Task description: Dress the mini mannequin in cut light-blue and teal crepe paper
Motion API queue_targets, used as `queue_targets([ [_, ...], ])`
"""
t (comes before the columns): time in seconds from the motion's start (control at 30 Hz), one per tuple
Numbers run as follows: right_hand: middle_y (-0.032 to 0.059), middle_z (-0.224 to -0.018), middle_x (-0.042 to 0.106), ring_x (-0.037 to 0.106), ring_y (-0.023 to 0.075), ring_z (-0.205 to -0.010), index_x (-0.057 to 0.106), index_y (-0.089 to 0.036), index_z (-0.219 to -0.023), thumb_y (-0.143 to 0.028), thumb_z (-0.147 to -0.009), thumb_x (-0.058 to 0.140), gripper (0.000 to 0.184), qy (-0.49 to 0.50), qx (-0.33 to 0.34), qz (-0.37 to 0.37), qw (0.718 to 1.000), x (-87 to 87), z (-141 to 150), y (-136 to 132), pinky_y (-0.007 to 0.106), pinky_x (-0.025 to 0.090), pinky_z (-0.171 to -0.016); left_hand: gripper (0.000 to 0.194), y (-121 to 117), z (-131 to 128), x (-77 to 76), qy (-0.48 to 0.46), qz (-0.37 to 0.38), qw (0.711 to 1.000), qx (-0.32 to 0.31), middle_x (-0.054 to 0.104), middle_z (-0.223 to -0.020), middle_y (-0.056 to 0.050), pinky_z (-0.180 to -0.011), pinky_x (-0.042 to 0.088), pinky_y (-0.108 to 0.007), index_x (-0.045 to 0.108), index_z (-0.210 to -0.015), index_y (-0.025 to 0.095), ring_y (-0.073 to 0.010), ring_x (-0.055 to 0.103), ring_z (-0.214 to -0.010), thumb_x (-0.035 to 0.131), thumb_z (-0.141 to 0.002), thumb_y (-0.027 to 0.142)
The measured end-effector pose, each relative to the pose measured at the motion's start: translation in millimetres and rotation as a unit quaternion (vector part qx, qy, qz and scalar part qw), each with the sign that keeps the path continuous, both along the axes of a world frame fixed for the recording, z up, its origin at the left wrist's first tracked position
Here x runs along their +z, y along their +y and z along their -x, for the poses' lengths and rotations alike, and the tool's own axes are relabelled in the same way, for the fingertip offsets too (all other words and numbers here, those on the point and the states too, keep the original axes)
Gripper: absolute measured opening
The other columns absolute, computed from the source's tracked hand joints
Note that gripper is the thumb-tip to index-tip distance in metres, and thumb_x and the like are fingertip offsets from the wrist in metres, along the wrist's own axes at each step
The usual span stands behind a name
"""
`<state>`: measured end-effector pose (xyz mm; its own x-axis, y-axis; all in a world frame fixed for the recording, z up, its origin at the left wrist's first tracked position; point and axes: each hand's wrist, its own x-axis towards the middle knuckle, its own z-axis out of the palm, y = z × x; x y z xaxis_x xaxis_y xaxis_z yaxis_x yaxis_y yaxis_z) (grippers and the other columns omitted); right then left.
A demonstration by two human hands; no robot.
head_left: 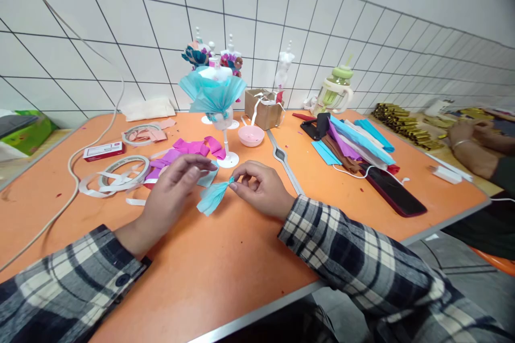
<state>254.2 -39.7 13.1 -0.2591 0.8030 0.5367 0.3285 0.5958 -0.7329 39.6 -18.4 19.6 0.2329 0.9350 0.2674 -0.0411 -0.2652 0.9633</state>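
Right hand pinches a gathered blue paper nearer the wearer than the pink bowl

The blue paper lies in front of the bowl and a little to its left, its twisted end between the right thumb and forefinger, its loose end fanned out. That hand's other fingers are curled, so their tips are partly hidden. The left hand, farther left of the bowl, is unclenched, its fingers outstretched and close together. A second blue piece shows partly behind it; whether the two touch, I cannot tell.

Just left of the bowl stands a doll stand wearing a blue ruffle, which covers much of the decorated figures behind. Beyond the bowl, a cardboard box hides the foot of a bare white figure. Farther left of the bowl, the left hand covers part of some purple strips, near a tape roll.

Well right of the bowl, folded papers overlap the end of a phone. Farthest right, a co-worker's arm is cut off by the edge, the fingers hard to make out.
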Motion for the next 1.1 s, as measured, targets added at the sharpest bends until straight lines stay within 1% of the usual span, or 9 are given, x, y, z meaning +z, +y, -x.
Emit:
queue_targets([
  [0.1, -0.0001, -0.085, 0.065, 0.055, 0.0090, -0.062, 0.064, -0.019, -0.088, -0.031, -0.086, 0.068, 0.013, 0.002, -0.016, 0.051, 0.999, 0.8, 1, 0, 0.023, 0.047, -0.063, 0.038, -1, 5, -0.1, 0.177, -0.201, 0.963, 0.007, 0.072, -0.115, -0.009, -0.099, 0.048, -0.040, 0.070, -0.109, 0.023, -0.0296, 0.064, -0.113, 0.075, -0.082, 0.050],
  [0.23, -0.0014, -0.079, 0.062, 0.051, 0.0085, -0.058, 0.062, -0.019, -0.086, -0.035, -0.088, 0.066, 0.016, -0.019, -0.006, 0.053, 0.998, -0.4, 1, -1, 0.022, 0.044, -0.060, 0.027, -11, -1, 2.4, 0.289, -0.288, 0.913, 0.011, 0.075, -0.097, -0.006, -0.091, 0.048, -0.038, 0.072, -0.097, 0.022, -0.0263, 0.068, -0.094, 0.077, -0.080, 0.043],
  [0.33, -0.0009, -0.078, 0.062, 0.052, 0.0095, -0.061, 0.063, -0.019, -0.084, -0.036, -0.090, 0.064, 0.019, -0.041, 0.019, 0.016, 0.999, -0.6, -1, 0, 0.022, 0.042, -0.060, 0.017, -14, -7, 3.3, 0.294, -0.257, 0.920, -0.001, 0.075, -0.084, -0.005, -0.081, 0.050, -0.035, 0.073, -0.088, 0.022, -0.0231, 0.069, -0.083, 0.067, -0.087, 0.038],
  [0.43, 0.0005, -0.083, 0.066, 0.054, 0.0095, -0.063, 0.064, -0.019, -0.087, -0.040, -0.095, 0.061, 0.022, -0.055, 0.061, 0.009, 0.997, 0.2, -7, 3, 0.022, 0.043, -0.061, 0.023, -12, -7, 2.6, 0.292, -0.161, 0.942, -0.036, 0.076, -0.081, -0.005, -0.074, 0.051, -0.032, 0.075, -0.084, 0.021, -0.0220, 0.069, -0.076, 0.064, -0.086, 0.042],
  [0.53, 0.0012, -0.091, 0.070, 0.055, 0.0086, -0.061, 0.065, -0.019, -0.099, -0.044, -0.093, 0.065, 0.027, -0.042, 0.046, 0.027, 0.998, 1.3, -12, 4, 0.022, 0.044, -0.061, 0.029, -8, -6, 1.2, 0.301, -0.075, 0.950, -0.047, 0.079, -0.082, -0.005, -0.070, 0.052, -0.032, 0.078, -0.084, 0.022, -0.0223, 0.068, -0.071, 0.066, -0.081, 0.047],
  [0.63, 0.0045, -0.102, 0.072, 0.058, 0.0103, -0.066, 0.067, -0.019, -0.114, -0.046, -0.089, 0.070, 0.037, -0.034, 0.039, 0.002, 0.999, 2.4, -14, 3, 0.023, 0.048, -0.063, 0.029, -6, -7, 0.7, 0.298, -0.053, 0.952, -0.034, 0.079, -0.080, -0.004, -0.072, 0.053, -0.032, 0.079, -0.084, 0.023, -0.0229, 0.068, -0.070, 0.066, -0.078, 0.048],
  [0.77, 0.0043, -0.091, 0.074, 0.063, 0.0136, -0.075, 0.075, -0.021, -0.098, -0.032, -0.090, 0.068, 0.015, -0.087, 0.053, -0.036, 0.994, 2.7, -12, 2, 0.025, 0.050, -0.071, 0.029, -6, -8, 1.0, 0.297, -0.041, 0.953, -0.036, 0.080, -0.084, -0.004, -0.079, 0.053, -0.035, 0.080, -0.086, 0.024, -0.0250, 0.070, -0.076, 0.070, -0.074, 0.048],
  [0.93, 0.0032, -0.087, 0.073, 0.064, 0.0137, -0.077, 0.074, -0.019, -0.088, -0.023, -0.086, 0.071, 0.006, -0.015, -0.024, 0.066, 0.997, 0.1, -9, 8, 0.026, 0.050, -0.072, 0.040, 2, -3, -1.8, 0.236, 0.014, 0.971, 0.045, 0.079, -0.089, -0.005, -0.078, 0.052, -0.035, 0.077, -0.092, 0.023, -0.0270, 0.070, -0.083, 0.076, -0.070, 0.057],
  [1.1, 0.0015, -0.080, 0.070, 0.059, 0.0116, -0.067, 0.072, -0.016, -0.113, -0.025, -0.083, 0.071, 0.031, 0.042, 0.017, 0.253, 0.966, -5.9, -4, 10, 0.025, 0.050, -0.064, 0.038, 8, -2, -7.4, 0.155, 0.040, 0.985, 0.059, 0.071, -0.074, -0.001, -0.066, 0.049, -0.031, 0.071, -0.089, 0.020, -0.0208, 0.063, -0.068, 0.071, -0.077, 0.056],
])
